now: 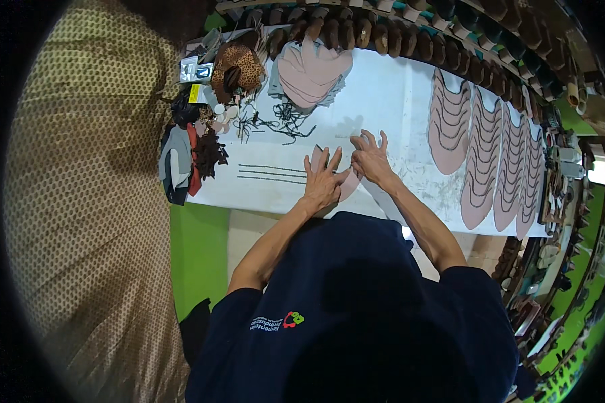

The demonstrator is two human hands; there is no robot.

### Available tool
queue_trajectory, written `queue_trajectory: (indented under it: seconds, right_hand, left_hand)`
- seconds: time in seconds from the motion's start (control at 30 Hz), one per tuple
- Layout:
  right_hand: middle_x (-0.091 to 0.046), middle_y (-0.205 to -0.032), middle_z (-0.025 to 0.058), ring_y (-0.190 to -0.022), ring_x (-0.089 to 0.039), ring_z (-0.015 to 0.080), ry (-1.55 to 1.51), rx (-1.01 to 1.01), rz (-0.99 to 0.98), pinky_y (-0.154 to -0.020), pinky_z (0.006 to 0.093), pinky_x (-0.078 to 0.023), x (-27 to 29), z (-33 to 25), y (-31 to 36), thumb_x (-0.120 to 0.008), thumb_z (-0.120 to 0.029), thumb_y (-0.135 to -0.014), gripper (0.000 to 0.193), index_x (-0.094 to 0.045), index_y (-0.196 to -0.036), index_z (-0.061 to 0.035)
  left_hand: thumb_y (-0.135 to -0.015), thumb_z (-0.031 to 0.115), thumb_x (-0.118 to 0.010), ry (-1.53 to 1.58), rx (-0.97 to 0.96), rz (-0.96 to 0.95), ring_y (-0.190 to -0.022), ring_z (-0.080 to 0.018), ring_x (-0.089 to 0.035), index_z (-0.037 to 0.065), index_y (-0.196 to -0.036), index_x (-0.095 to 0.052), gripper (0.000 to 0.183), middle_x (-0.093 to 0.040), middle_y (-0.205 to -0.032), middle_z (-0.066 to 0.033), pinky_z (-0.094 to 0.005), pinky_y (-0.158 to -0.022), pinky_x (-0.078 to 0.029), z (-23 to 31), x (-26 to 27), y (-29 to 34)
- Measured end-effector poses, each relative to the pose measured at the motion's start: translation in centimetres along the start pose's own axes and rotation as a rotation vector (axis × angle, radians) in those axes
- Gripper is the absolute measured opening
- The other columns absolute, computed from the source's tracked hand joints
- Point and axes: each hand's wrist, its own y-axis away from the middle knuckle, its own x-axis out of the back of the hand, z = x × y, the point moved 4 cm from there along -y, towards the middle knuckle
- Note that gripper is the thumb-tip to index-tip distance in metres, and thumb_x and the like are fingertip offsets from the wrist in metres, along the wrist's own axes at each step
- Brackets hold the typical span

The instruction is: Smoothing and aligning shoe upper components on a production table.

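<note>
A curved pink shoe-upper piece lies on the white table in front of me, partly covered by both hands. My left hand rests over it with fingers spread and pressing down. Close beside it, my right hand is bent at the piece's edge, thumb and forefinger drawn together and the other fingers raised. Whatever sits between those fingertips is too small to make out. Left of my hands, several dark cord strips lie in parallel rows. Beyond them is a tangle of dark cords.
Pink pieces with dark curved trims lie in overlapping columns at right. A stack of pink and grey pieces sits at the back. Scraps and a leopard-patterned bundle crowd the left end. Shoes line the far edge; a patterned cloth hangs left.
</note>
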Motion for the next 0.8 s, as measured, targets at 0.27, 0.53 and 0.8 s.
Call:
queue_trajectory:
  seconds: [0.27, 0.53, 0.8]
  right_hand:
    - [-0.055, -0.148, 0.0046, -0.152, -0.033, 0.0371, 0.070, -0.001, -0.068, -0.120, 0.0772, -0.009, -0.1, -0.2, -0.6, -0.076, -0.022, -0.083, 0.008, -0.079, -0.086, -0.0158]
    - [-0.058, -0.147, 0.0090, -0.148, -0.039, 0.0373, -0.106, -0.144, 0.242, -0.120, 0.0739, -0.013, 0.3, 0.2, 2.0, -0.076, -0.032, -0.085, 0.022, -0.078, -0.095, -0.0124]
    - [-0.056, -0.153, 0.0045, -0.147, -0.042, 0.0321, 0.064, -0.166, 0.343, -0.120, 0.0707, -0.015, -1.2, -1.1, 5.2, -0.072, -0.035, -0.094, 0.022, -0.082, -0.100, -0.0173]
  left_hand:
    - [-0.078, 0.017, -0.072, -0.028, -0.006, 0.054, -0.159, -0.0425, -0.019, 0.027, -0.134, -0.068, 0.057, -0.016, -0.177, -0.0104, -0.0831, -0.112, -0.019, 0.6, 0.4, -0.2]
    - [-0.078, 0.019, -0.071, -0.052, 0.017, -0.060, -0.159, -0.0434, -0.016, 0.029, -0.144, -0.064, 0.067, -0.014, -0.177, -0.0108, -0.0834, -0.112, -0.017, 0.7, 0.3, -0.6]
    - [-0.077, 0.019, -0.073, -0.047, 0.020, -0.037, -0.159, -0.0433, -0.015, 0.029, -0.145, -0.062, 0.070, -0.014, -0.176, -0.0118, -0.0831, -0.112, -0.017, 0.8, 0.3, -0.5]
